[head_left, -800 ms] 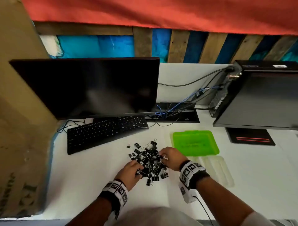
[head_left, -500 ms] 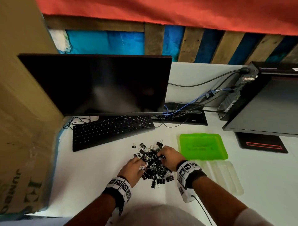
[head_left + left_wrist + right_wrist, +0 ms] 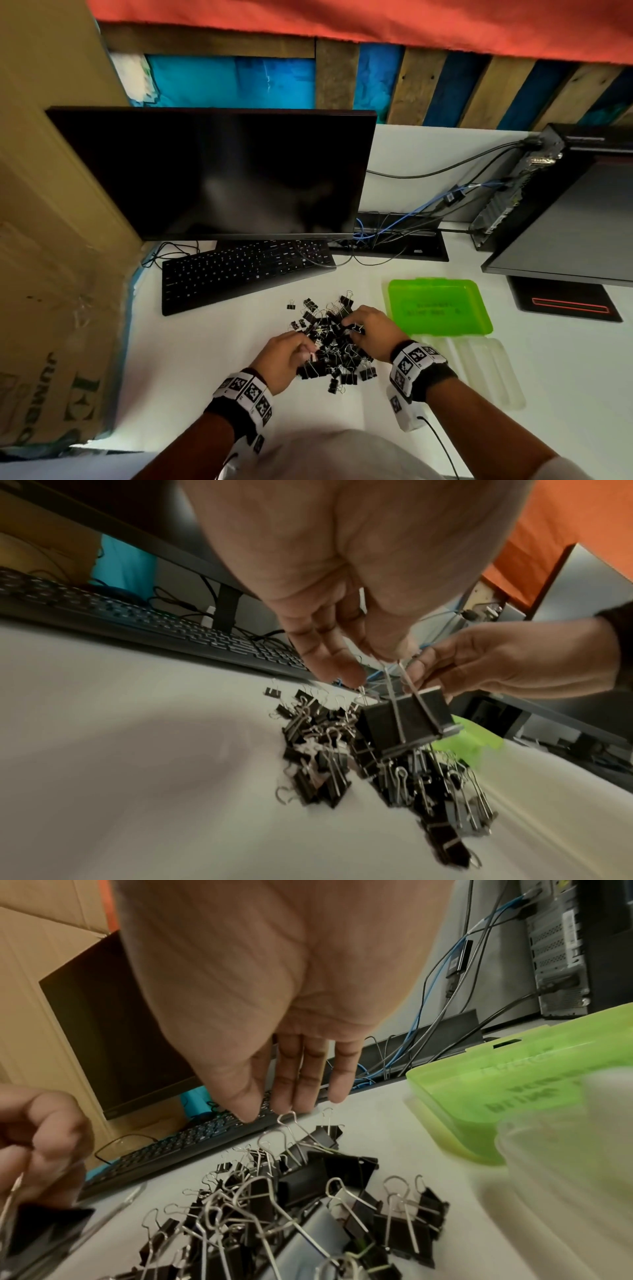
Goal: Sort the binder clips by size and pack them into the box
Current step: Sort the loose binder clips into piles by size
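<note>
A heap of black binder clips (image 3: 330, 342) of mixed sizes lies on the white desk (image 3: 191, 370), in front of the keyboard. My left hand (image 3: 301, 353) is at the heap's near left. It pinches the wire handles of a large binder clip (image 3: 407, 723), which hangs just above the heap (image 3: 346, 756). My right hand (image 3: 352, 325) is over the far right of the heap. Its fingers (image 3: 298, 1085) point straight down, tips at a clip's wire handle (image 3: 291, 1118), and grip nothing. The green lid (image 3: 438, 305) and the clear box base (image 3: 486, 370) lie to the right.
A black keyboard (image 3: 246, 270) and a dark monitor (image 3: 219, 171) stand behind the heap. Cables (image 3: 387, 233) and a computer case (image 3: 561, 205) are at the back right. A tall cardboard box (image 3: 51, 274) borders the desk's left side.
Both hands stay at the heap with only small finger movements. The head view has shifted slightly.
</note>
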